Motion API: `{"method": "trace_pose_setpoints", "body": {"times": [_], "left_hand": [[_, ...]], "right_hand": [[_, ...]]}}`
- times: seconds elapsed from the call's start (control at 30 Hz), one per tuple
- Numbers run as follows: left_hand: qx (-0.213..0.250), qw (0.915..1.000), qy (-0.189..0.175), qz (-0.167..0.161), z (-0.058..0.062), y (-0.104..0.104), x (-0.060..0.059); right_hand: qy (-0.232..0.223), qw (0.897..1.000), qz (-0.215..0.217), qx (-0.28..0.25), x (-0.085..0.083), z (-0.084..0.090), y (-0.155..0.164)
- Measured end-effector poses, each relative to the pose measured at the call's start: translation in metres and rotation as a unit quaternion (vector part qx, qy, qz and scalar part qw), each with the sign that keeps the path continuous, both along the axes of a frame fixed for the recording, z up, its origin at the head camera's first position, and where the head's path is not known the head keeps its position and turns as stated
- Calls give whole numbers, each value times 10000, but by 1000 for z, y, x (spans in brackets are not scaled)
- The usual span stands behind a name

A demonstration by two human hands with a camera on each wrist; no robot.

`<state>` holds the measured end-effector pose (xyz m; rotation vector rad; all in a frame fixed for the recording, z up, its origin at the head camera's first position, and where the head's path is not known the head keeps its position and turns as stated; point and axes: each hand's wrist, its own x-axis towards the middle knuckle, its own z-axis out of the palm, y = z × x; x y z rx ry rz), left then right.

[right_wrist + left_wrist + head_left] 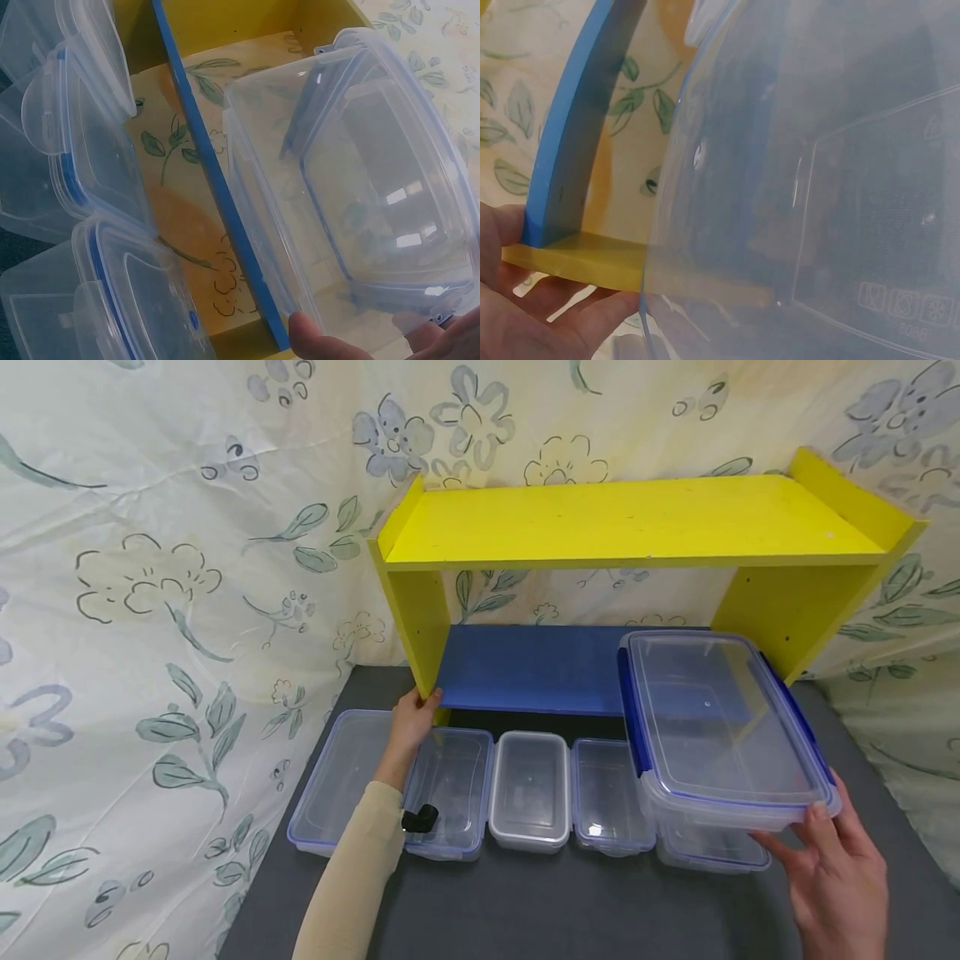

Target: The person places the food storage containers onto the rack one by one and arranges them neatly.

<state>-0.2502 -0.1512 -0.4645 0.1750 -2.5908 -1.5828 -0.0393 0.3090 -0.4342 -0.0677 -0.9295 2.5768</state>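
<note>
Dark grey desk (562, 910) along the bottom of the frame; pale floral cloth (187, 518) hung behind it and down both sides. Yellow shelf unit (630, 522) stands upper right of center, blue shelf board (525, 664) across its lower part. Clear lidded containers sit in a row on the desk, in front of the unit: large container (337, 793) at left, then blue-rimmed container (457, 793), white-rimmed container (531, 789) mid-frame, another blue-rimmed one right of it.

Left hand (408, 727), center-left, is curled on the bottom front corner of the unit's left side: thumb against the blue board, fingers under the yellow edge. Cream sleeve (348, 877) runs down to the bottom edge.

Right hand (840, 872), lower right, grips the big blue-clipped container (712, 718) by its near right corner, thumb on the rim. I see it tilted at right of frame, overlapping the blue board; can't tell if they touch.

It partly hides the row's last container (712, 850). Left forearm covers part of the large one. Left wrist view: clear plastic fills the right side, embossed marks mostly too faint to read.
</note>
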Motion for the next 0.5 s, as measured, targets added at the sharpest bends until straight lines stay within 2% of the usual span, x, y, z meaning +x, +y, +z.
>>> {"method": "trace_pose_setpoints", "body": {"times": [0.17,0.3,0.5], "left_hand": [[9,10000,-9,30,-1,-1,0],[13,10000,41,47,-1,-2,0],[77,10000,-37,-6,1,-2,1]], "right_hand": [[61,9996,-79,-259,-10,1,0],[-68,9985,-238,-487,-16,2,-1],[-193,9980,-327,-499,-23,4,-1]]}}
